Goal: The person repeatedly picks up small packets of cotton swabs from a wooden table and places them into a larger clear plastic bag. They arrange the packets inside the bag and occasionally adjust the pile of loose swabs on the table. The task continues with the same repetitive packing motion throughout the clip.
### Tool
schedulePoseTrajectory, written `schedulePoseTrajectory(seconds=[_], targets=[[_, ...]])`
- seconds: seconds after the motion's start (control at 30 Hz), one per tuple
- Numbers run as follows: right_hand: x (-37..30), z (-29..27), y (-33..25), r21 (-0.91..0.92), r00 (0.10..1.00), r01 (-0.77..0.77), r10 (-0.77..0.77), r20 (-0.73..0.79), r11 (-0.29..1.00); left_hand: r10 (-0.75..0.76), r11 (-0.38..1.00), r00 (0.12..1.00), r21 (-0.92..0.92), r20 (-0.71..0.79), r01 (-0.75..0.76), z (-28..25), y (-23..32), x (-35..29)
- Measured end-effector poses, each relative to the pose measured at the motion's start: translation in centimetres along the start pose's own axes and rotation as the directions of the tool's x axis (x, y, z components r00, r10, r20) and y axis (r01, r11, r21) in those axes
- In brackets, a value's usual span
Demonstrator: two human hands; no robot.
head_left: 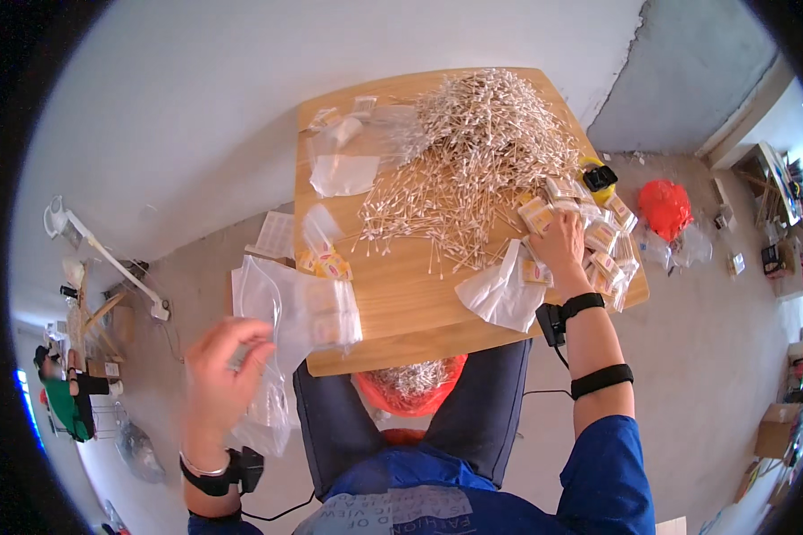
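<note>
My right hand (560, 241) reaches into a pile of small yellow-and-white packets (601, 236) at the table's right side, its fingers closed on a packet (564, 189). At the left, my left hand (226, 361) is raised beside a clear plastic bag (285, 299), with fingers curled and the thumb apart from them. Motion blurs it a little, and nothing shows between its fingers. The bag lies over the table's left edge, with several packets inside. A big heap of loose cotton swabs (491, 134) covers the far part of the wooden table (401, 325).
A white sheet (500, 290) lies near my right forearm. More clear plastic (343, 147) sits at the far left. A yellow tape roll with a black object (600, 178) is at the right edge. Red bags lie on the floor (665, 209) and below the table (415, 388). Another person (70, 397) is far left.
</note>
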State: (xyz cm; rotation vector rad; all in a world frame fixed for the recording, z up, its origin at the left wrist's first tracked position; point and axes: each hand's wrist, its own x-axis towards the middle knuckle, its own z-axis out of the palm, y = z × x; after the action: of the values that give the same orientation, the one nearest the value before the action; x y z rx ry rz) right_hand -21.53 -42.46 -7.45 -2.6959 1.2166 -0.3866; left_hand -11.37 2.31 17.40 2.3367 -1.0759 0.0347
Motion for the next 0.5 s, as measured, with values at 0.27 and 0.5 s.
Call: schedulePoseTrajectory(seconds=[0.27, 0.5], targets=[[-1.2, -1.1, -2.9, 0.126, 0.953, -0.304, 0.298, 0.060, 0.944, 0.294, 0.922, 0.923, -0.329, 0.248, -0.205, 6.6, 2.8, -2.4], [-1.7, -1.0, -4.5, 0.320, 0.879, -0.475, 0.459, 0.128, 0.820, 0.307, 0.913, 0.849, -0.386, 0.429, -0.135, 10.7, 1.8, -3.5]])
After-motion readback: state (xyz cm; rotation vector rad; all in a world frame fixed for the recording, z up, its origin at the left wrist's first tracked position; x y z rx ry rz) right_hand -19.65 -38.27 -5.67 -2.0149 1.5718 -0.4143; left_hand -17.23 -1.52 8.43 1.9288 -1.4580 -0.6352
